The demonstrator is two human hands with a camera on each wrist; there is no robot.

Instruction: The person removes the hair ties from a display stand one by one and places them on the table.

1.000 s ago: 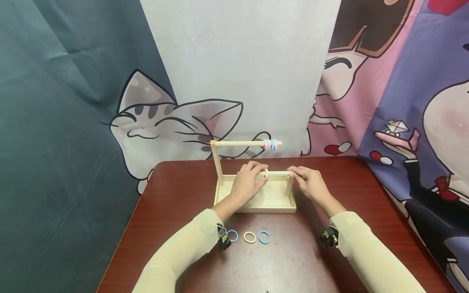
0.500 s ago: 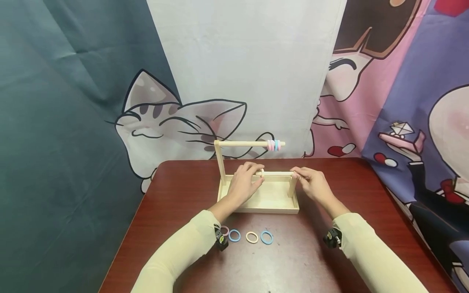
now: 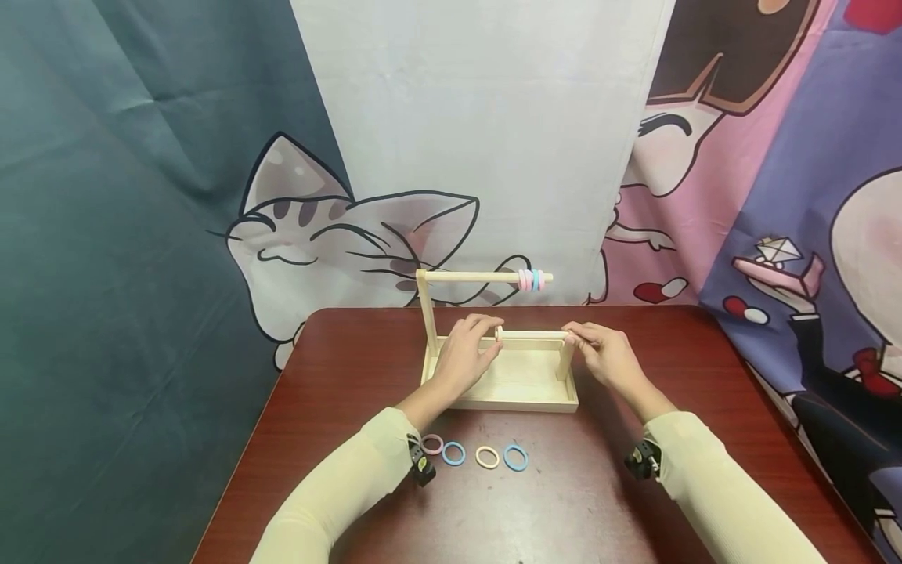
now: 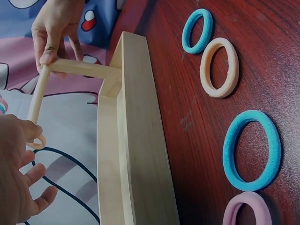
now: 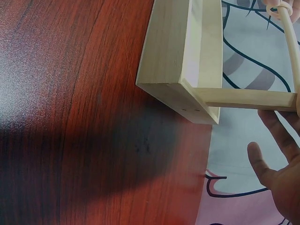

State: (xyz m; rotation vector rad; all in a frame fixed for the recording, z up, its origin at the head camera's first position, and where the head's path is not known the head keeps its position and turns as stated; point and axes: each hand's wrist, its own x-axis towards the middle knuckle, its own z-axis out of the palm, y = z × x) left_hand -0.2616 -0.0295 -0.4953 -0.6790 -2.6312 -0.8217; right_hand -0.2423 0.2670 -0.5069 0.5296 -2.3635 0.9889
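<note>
A wooden stand with a tray base point(image 3: 514, 406) carries two rods. My left hand point(image 3: 461, 356) pinches a cream hair tie point(image 4: 40, 142) at the left, free end of the lower rod point(image 3: 535, 334), its other fingers spread in the left wrist view. In the right wrist view the hair tie point(image 5: 273, 9) encircles the rod near its end. My right hand point(image 3: 606, 356) grips the top of the short post point(image 3: 565, 363), where the lower rod joins it. Several pink and blue hair ties point(image 3: 532, 280) hang near the right end of the upper rod point(image 3: 472, 276).
On the table point(image 3: 352, 368) in front of the tray lie a pink hair tie point(image 3: 432, 444), a blue one point(image 4: 251, 150), a cream one point(image 4: 219, 68) and another blue one point(image 4: 197, 31). A cartoon-printed cloth point(image 3: 486, 117) hangs behind the table.
My left hand has drawn the cream hair tie leftward along the lower rod to its free end. My right hand keeps its grip on the post. The pink hair tie has come into view.
</note>
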